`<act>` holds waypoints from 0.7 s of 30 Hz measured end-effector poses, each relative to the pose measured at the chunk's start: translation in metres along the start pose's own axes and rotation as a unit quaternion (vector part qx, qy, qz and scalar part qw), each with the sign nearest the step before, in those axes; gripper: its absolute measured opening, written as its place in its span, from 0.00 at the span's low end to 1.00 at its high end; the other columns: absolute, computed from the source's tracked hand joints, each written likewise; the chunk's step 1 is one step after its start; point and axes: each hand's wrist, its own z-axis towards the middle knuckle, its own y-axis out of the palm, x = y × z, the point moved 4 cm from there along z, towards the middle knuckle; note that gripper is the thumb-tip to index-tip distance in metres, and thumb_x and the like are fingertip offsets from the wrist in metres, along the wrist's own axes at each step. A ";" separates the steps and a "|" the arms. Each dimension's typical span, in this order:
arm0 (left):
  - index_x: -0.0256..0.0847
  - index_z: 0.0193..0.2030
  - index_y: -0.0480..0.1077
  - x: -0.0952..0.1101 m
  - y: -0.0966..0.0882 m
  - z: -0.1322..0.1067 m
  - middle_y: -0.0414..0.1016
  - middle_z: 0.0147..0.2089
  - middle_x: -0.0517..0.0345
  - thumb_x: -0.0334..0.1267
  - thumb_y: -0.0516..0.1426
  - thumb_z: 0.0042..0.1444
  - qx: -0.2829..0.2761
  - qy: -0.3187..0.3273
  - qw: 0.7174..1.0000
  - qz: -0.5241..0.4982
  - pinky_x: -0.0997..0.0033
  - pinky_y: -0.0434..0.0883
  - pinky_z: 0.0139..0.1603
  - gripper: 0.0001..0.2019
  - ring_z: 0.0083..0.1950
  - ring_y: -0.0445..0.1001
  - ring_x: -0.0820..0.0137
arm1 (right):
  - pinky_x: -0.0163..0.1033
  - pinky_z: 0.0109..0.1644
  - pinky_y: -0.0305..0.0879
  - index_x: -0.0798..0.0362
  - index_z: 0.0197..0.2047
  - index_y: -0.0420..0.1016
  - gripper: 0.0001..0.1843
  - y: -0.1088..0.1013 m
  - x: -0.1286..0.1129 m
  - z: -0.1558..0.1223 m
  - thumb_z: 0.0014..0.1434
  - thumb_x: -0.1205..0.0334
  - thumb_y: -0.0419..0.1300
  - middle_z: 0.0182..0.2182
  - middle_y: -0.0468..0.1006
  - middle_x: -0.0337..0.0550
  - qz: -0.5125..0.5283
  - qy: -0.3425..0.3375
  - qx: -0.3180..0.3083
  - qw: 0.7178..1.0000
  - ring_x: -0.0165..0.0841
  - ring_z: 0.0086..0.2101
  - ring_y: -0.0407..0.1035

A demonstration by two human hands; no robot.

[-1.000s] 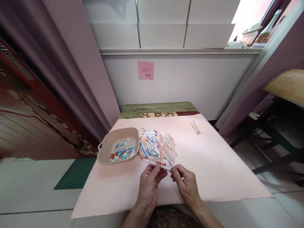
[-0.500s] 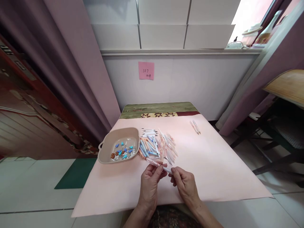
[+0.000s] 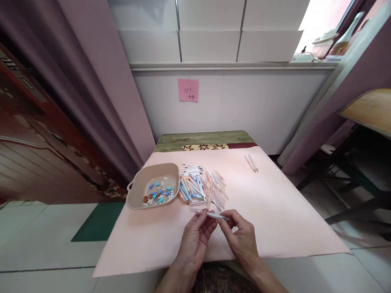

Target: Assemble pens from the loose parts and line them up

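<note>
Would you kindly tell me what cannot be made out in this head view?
Head view, pen: its middle is covered by fingertips of the left hand and right hand.
Head view, pieces in the tray: too small to identify.
Head view, pink note: second line of writing too small to read.

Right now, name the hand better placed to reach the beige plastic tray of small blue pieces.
Left, probably: the left hand is nearer the beige plastic tray; the right hand would cross over.
</note>
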 end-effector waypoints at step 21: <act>0.33 0.37 0.73 0.009 0.009 -0.004 0.81 0.38 0.47 0.32 0.66 0.48 -0.015 0.057 0.998 0.029 0.67 0.77 0.41 0.10 0.37 0.79 0.67 | 0.31 0.27 0.58 0.51 0.27 0.74 0.20 0.006 0.004 0.010 0.62 0.47 0.53 0.20 0.75 0.38 -0.068 0.070 -0.087 0.991 0.30 0.22 0.68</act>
